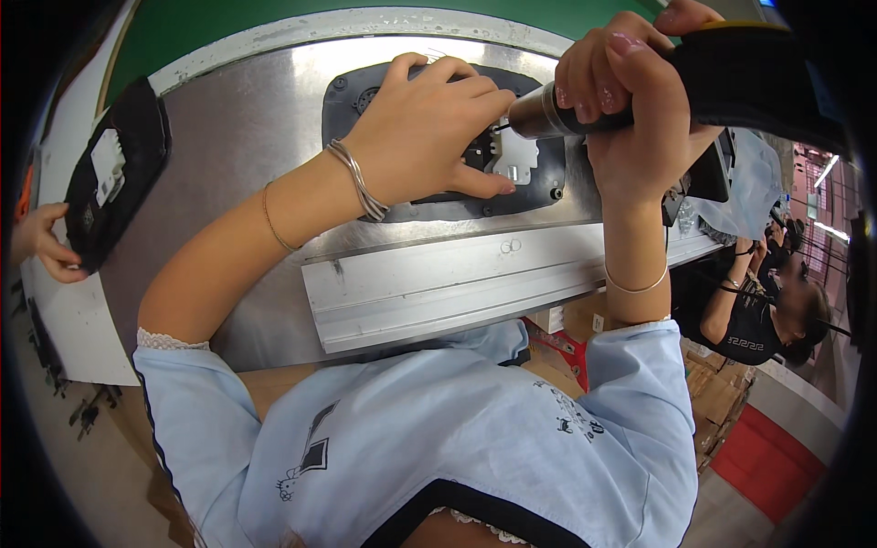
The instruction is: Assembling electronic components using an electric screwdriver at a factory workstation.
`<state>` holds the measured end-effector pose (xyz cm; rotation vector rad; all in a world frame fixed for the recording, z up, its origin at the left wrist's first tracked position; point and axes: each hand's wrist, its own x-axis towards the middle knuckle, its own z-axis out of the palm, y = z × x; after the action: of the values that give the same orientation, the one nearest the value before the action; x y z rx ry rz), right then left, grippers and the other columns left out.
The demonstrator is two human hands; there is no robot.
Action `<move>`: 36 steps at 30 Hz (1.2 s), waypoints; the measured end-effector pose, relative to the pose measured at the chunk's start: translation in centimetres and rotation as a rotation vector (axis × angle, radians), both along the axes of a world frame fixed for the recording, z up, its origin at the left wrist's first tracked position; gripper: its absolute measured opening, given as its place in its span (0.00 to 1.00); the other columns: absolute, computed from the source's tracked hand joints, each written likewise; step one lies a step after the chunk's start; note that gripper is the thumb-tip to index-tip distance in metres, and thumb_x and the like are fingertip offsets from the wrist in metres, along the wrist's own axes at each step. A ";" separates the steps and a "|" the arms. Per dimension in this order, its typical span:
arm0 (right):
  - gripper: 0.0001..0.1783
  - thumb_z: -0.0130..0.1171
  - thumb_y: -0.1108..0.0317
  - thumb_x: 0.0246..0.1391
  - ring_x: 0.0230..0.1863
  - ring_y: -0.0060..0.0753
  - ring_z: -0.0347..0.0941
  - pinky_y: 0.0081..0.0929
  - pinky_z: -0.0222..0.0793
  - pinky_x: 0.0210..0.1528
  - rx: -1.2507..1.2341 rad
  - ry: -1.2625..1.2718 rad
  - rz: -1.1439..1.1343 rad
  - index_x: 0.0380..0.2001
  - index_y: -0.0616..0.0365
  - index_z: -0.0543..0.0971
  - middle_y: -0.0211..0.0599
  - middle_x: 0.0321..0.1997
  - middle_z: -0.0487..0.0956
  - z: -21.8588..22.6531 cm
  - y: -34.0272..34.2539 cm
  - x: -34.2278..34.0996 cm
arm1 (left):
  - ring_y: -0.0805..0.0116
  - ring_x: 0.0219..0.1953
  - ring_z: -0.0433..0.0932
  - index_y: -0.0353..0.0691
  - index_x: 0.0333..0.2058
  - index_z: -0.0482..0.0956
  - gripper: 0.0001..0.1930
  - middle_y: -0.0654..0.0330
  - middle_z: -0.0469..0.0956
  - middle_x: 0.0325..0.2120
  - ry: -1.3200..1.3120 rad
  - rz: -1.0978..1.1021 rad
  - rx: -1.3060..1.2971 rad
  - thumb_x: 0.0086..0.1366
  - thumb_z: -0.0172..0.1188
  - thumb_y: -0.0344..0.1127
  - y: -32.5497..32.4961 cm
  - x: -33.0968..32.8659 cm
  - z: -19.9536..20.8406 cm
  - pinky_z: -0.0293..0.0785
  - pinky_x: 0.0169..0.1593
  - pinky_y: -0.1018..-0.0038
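A black plastic housing [343,102] with rounded corners lies on the metal tabletop [239,137]. Spread across its middle, my left hand [425,128] rests with fingers apart, the thumb beside a white plate-like part [517,157] set in the housing. My right hand [644,100] is wrapped round a dark power screwdriver [731,78] with a grey metal nose. The tool is held nearly level, and its thin bit points left at the edge of the white part. My left hand hides much of the housing's centre; whether a screw sits under the bit I cannot tell.
A similar black housing [137,132] with a white part stands at the left, with another person's hand [50,242] at its lower edge. A pale metal rail [457,279] runs along the near side. Another person [754,320], cardboard boxes [717,393] and clear plastic wrap [754,183] are at the right.
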<state>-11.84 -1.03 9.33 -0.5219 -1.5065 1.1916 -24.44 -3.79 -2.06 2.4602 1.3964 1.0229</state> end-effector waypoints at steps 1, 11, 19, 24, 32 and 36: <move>0.18 0.59 0.73 0.51 0.09 0.22 0.60 0.19 0.63 0.14 -0.016 -0.007 0.011 0.39 0.54 0.60 0.31 0.15 0.65 0.0 0.0 0.0 | 0.62 0.53 0.69 0.46 0.44 0.75 0.31 0.64 0.77 0.39 -0.002 -0.003 -0.005 0.48 0.67 0.61 0.0 0.0 0.0 0.57 0.57 0.50; 0.11 0.51 0.79 0.52 0.12 0.24 0.60 0.24 0.62 0.18 0.048 -0.092 0.055 0.39 0.62 0.65 0.31 0.16 0.63 -1.4 1.7 0.7 | 0.62 0.54 0.69 0.49 0.45 0.76 0.30 0.67 0.78 0.41 -0.016 -0.026 0.030 0.47 0.67 0.60 0.2 0.0 0.2 0.56 0.58 0.53; 0.17 0.51 0.81 0.50 0.13 0.30 0.63 0.29 0.63 0.19 0.261 0.158 0.010 0.44 0.61 0.68 0.34 0.15 0.64 3.6 1.8 11.5 | 0.59 0.53 0.70 0.48 0.43 0.77 0.28 0.63 0.78 0.41 -0.017 -0.001 -0.044 0.46 0.69 0.57 0.2 -0.2 0.9 0.57 0.58 0.58; 0.13 0.48 0.78 0.52 0.18 0.26 0.59 0.29 0.61 0.27 0.241 -0.043 -0.284 0.41 0.53 0.69 0.31 0.18 0.61 3.5 3.1 16.0 | 0.58 0.54 0.69 0.48 0.44 0.77 0.29 0.63 0.78 0.42 0.023 -0.004 -0.097 0.45 0.70 0.56 0.3 -0.3 1.1 0.56 0.59 0.59; 0.13 0.50 0.81 0.50 0.15 0.27 0.60 0.29 0.61 0.23 0.305 -0.044 -0.331 0.39 0.57 0.70 0.32 0.17 0.63 2.7 3.5 15.7 | 0.57 0.55 0.68 0.47 0.45 0.77 0.30 0.63 0.77 0.44 0.034 0.001 -0.141 0.45 0.70 0.56 0.2 -0.4 1.6 0.55 0.60 0.59; 0.15 0.49 0.81 0.50 0.14 0.26 0.60 0.29 0.61 0.22 0.220 -0.059 -0.301 0.43 0.60 0.69 0.31 0.16 0.63 2.9 2.8 14.5 | 0.57 0.55 0.68 0.47 0.45 0.77 0.30 0.63 0.77 0.44 0.039 0.009 -0.132 0.45 0.70 0.56 0.2 -0.7 1.2 0.55 0.60 0.59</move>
<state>2.66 1.80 12.22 -0.6137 -1.5238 0.7739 -25.14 -3.59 -0.84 2.3933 1.4386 0.8590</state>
